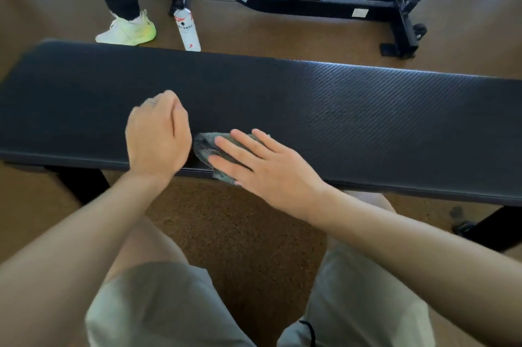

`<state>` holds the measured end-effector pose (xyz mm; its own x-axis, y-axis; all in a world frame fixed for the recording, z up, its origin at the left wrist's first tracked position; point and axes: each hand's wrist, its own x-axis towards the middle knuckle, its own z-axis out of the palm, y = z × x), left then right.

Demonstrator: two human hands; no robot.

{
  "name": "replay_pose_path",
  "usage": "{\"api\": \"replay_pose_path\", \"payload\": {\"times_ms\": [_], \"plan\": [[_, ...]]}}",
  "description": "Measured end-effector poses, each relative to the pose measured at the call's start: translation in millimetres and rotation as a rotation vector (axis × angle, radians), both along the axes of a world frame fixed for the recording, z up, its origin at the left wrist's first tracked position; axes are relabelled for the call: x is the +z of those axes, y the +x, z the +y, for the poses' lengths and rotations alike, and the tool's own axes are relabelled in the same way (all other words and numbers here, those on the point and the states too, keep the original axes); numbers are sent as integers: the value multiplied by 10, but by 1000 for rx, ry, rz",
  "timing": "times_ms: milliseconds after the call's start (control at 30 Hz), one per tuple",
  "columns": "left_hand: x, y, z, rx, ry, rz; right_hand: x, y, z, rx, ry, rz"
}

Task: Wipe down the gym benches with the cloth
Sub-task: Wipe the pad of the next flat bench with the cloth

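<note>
Long black padded bench tabletop (pixel 339 109) with woven-texture vinyl, running left to right across the view, most of its length stretching away right of both hands. Left hand (pixel 156 137) curled into a fist on the tabletop's near half, holding nothing visible. Right hand (pixel 262 165) flat, fingers straight, pressing the small grey-green cloth (pixel 206 146) against the tabletop's near edge, just beside the left fist. Probably next: a sweep rightward along the long axis.
</note>
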<state>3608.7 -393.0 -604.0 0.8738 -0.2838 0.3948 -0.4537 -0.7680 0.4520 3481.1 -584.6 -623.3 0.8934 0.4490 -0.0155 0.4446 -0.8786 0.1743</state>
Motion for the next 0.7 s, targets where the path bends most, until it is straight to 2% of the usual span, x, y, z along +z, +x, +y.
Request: {"api": "replay_pose_path", "payload": {"times_ms": [100, 233, 333, 500, 567, 700], "plan": [[-57, 132, 232, 51, 116, 12, 5, -452, -584, -68, -48, -28], [-160, 186, 247, 74, 57, 59, 35, -824, -1056, -148, -81, -38], [-142, 176, 242, 65, 75, 80, 18, -548, -765, -162, -54, -43], [-105, 221, 299, 8, 84, 122, 32, 336, 382, -8, 24, -14], [-82, 269, 350, -20, 82, 147, 87, 532, 693, -23, 76, 29], [-58, 349, 459, -77, 143, 149, 104, 156, 316, -187, 73, 65]]}}
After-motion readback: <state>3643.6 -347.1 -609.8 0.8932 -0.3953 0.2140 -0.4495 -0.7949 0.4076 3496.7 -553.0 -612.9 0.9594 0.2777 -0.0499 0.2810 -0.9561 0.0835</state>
